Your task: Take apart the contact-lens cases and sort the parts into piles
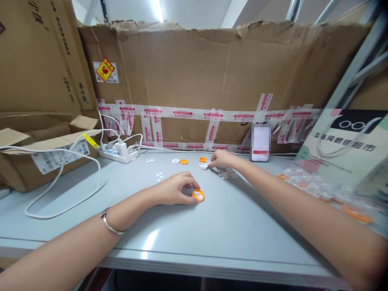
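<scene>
My left hand grips a round orange plastic dish by its edge, thumb in front and fingers behind. Small white discs lie inside the dish, which rests on or just above the table. Farther back, my right hand has its fingertips together on a small white plastic piece, partly hidden by the fingers. Right beside those fingertips are a white ring and an orange ring. A heap of clear or whitish openwork pieces sits under my right wrist.
A white ring and an orange ring lie behind my left hand, near small white discs. Clear and orange parts crowd the right. A phone, power strip, looping white cable and cardboard wall surround the table.
</scene>
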Demonstrator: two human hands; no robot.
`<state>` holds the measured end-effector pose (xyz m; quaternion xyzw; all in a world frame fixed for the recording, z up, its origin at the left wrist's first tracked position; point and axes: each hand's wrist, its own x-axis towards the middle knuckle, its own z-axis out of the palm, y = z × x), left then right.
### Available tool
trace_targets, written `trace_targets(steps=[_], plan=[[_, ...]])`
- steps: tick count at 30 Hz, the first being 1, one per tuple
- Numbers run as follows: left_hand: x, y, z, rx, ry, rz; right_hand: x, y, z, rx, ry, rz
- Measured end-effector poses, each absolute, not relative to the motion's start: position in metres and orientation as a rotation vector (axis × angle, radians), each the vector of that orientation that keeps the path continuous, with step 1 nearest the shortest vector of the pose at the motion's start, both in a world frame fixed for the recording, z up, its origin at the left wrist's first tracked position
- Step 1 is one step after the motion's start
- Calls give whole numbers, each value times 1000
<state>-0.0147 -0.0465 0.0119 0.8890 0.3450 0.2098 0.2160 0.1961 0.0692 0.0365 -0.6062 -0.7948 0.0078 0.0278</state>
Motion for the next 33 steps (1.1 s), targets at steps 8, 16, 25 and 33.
trace_targets(steps=[8, 16, 25, 33], plan=[[-18, -45, 18, 2462, 934, 615, 191, 17, 48, -1627, -2375, -16], [-18, -40, 14, 2537, 881, 578, 180, -55, 13, -1152, -2390, 507], [-9, -37, 18, 2532, 1041, 454, 176, -51, 2, -1151, -2300, 731], [-9, -42, 30, 2814, 869, 280, 176, -52, 2, -1131, -2316, 731]])
